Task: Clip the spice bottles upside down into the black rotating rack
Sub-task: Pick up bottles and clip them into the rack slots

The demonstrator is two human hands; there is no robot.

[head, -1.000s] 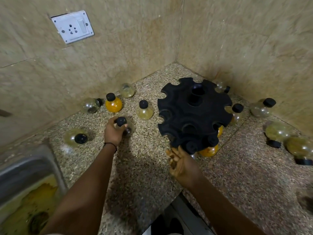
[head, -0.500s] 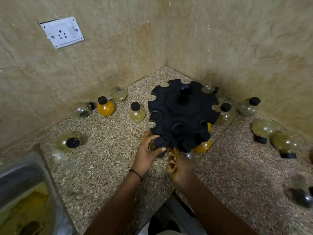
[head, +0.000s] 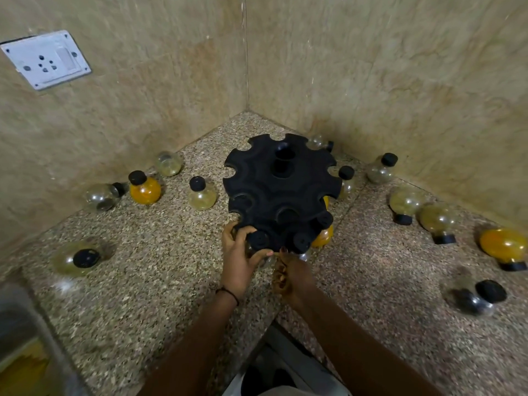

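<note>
Black rack (head: pixel 281 192) — my left hand (head: pixel 238 261), back from the counter (head: pixel 143 287), now grips a spice bottle (head: pixel 258 240) at its near slot, ready to clip; right hand (head: pixel 288 277) curled beside, hold unclear.

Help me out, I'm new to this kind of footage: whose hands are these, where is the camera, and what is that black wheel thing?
No machine here: these are a person's two bare hands, filmed by one camera worn on the head, looking down. The black wheel is a rotating spice rack standing in the corner of a speckled stone counter. The left hand grips a clear black-capped bottle at the rack's near edge. The right hand is curled beside it under the rim; whether it holds anything is hidden. An orange bottle already hangs in the rack. Other round bottles, like the orange one at left, stand or lie loose around it.
</note>
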